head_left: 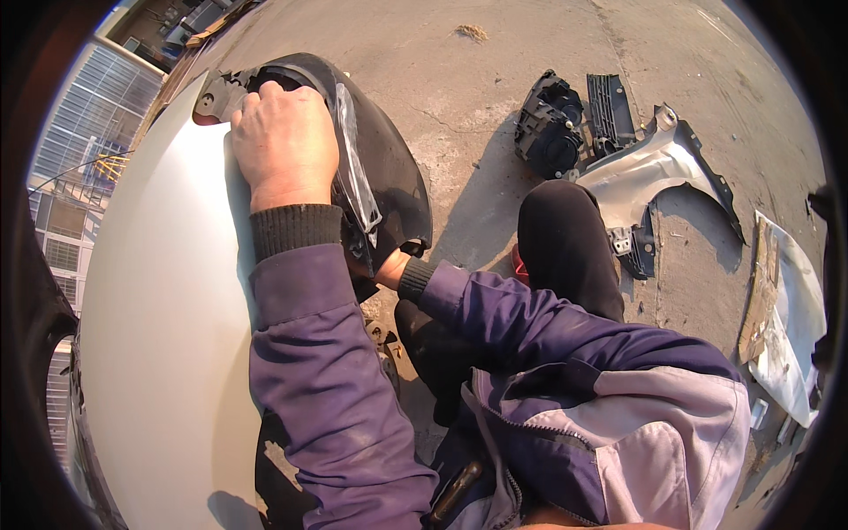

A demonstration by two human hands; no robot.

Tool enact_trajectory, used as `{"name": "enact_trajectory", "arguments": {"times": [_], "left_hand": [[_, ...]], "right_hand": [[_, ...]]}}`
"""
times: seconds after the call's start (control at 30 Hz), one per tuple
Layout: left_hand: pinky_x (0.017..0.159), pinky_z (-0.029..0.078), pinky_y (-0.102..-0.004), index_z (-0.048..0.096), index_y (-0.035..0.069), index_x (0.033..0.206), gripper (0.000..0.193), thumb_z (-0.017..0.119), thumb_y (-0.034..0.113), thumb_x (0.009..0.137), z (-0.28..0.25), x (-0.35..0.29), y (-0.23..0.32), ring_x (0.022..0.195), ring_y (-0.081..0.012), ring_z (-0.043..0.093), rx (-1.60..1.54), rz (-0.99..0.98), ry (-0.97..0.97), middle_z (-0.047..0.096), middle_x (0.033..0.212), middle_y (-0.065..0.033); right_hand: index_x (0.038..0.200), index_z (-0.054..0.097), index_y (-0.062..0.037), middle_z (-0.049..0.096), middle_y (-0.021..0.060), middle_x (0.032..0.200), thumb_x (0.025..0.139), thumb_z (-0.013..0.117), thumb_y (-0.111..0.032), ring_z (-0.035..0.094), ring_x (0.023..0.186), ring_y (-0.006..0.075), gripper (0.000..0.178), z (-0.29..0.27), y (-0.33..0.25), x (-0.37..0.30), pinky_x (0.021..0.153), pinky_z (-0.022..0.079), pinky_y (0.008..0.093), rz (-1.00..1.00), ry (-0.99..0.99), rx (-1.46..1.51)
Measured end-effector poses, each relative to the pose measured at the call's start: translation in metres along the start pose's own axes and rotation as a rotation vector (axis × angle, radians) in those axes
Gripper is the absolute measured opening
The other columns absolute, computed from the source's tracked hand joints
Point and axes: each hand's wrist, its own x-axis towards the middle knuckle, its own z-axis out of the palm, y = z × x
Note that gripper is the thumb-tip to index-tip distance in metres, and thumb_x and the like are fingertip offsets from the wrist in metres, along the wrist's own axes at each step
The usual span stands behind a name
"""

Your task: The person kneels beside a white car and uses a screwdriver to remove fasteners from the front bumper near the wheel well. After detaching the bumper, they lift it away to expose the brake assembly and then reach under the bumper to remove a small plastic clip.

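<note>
A pale, smooth car hood (159, 309) fills the left side. Beyond its front edge curves a black bumper cover (393, 168), with a clear, dusty plastic strip (355, 168) along its inner side. My left hand (287, 146) is closed at the hood's front edge, knuckles up. Its fingertips curl down into the gap beside the bumper cover, so whatever they grip is hidden. Low at the cover's near end is my right hand (391, 268). Only its wrist and heel show; the fingers disappear beneath the cover.
On the concrete to the right lie a black headlight unit (549, 128), a black slatted grille piece (609, 110) and a silver fender (636, 172). Farther right is a crumpled white panel (795, 309). My bent knee (570, 243) stands between the bumper cover and these parts.
</note>
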Motion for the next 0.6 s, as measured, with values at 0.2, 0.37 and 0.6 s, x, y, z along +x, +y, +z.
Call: {"name": "enact_trajectory", "arguments": {"times": [0.2,0.37,0.6], "left_hand": [[0.100,0.060,-0.0477,0.083,0.005,0.099,0.015,0.070,0.011,0.097,0.005,0.016,-0.007,0.110,-0.0355,0.077,0.007,0.036,-0.045,0.081,0.107,-0.0161],[0.095,0.062,-0.0500,0.081,0.001,0.100,0.015,0.070,0.008,0.093,0.002,0.034,-0.013,0.107,-0.0412,0.079,0.008,0.054,-0.203,0.082,0.108,-0.0231],[0.099,0.061,-0.0520,0.079,-0.001,0.110,0.025,0.060,0.006,0.095,-0.004,0.042,-0.018,0.112,-0.0447,0.077,0.006,0.116,-0.278,0.079,0.114,-0.0276]], "right_hand": [[0.158,0.056,0.0101,0.060,0.0244,0.161,0.117,0.041,-0.014,0.061,0.145,0.0312,0.050,0.001,0.000,0.004,0.123,0.052,0.0443,-0.092,0.038,0.263],[0.157,0.056,0.0096,0.060,0.0238,0.159,0.117,0.042,-0.014,0.062,0.144,0.0306,0.049,0.000,0.007,-0.013,0.122,0.052,0.0440,-0.041,0.062,0.745],[0.155,0.057,0.0089,0.061,0.0230,0.157,0.116,0.044,-0.015,0.062,0.142,0.0298,0.048,-0.008,0.013,-0.029,0.120,0.052,0.0437,0.019,0.011,1.303]]}}
